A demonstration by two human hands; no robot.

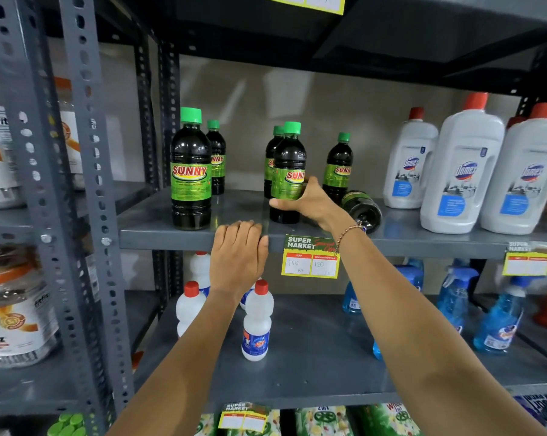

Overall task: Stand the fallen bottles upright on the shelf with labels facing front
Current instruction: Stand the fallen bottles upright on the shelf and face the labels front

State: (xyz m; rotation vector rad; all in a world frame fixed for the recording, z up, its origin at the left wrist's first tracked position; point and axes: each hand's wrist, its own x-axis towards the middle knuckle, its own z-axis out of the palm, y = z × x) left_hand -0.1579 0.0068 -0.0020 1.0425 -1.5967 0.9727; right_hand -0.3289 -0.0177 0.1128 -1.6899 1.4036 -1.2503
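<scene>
Dark Sunny bottles with green caps and green labels stand on the grey shelf [171, 237]. My right hand [309, 201] grips the lower body of one upright bottle [288, 158] at mid shelf; its label is turned partly to the right. Behind my wrist one bottle lies fallen [365, 207], its base towards me. Another upright bottle [191, 171] stands at the front left with its label facing front, and further ones stand behind [217, 158] [338, 166]. My left hand [239, 250] rests on the shelf's front edge, holding no bottle.
Large white Domex bottles [460, 171] with red caps fill the right of the shelf. A price tag [309, 256] hangs on the front edge. The lower shelf holds small white bottles [257, 322] and blue spray bottles [498, 322]. Perforated grey uprights [86, 184] stand at left.
</scene>
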